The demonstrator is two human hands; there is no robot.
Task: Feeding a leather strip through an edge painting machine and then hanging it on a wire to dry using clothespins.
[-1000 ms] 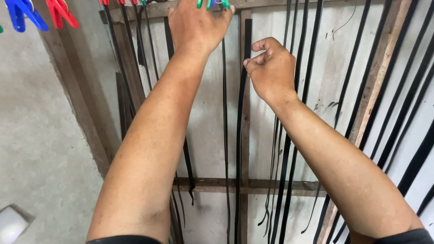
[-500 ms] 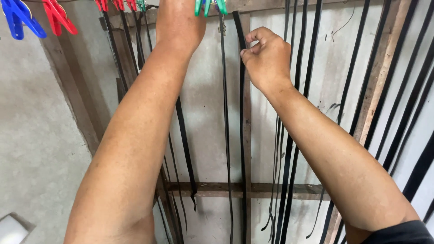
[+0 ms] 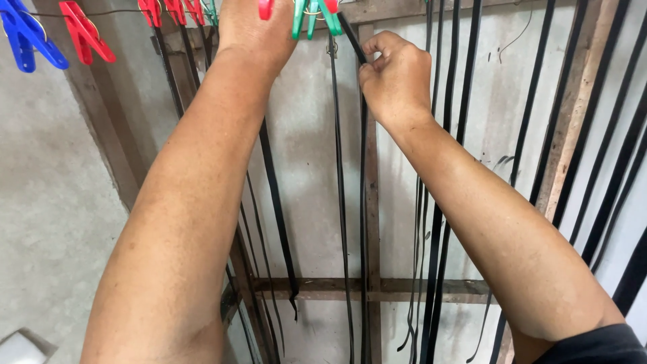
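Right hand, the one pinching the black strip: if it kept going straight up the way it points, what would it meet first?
Most likely the green clothespins on the line just above the right hand, where the black strip leads. Depth is hard to judge, so it might pass just beside them.

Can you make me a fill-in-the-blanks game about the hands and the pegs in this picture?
1. The right hand pinches a long strip coloured ____.
2. The peg farthest left on the wire is ____.
3. The pegs next to the left hand are mostly ____.
4. The wooden frame bar near the bottom runs ____.

Missing words: black; blue; green; sideways
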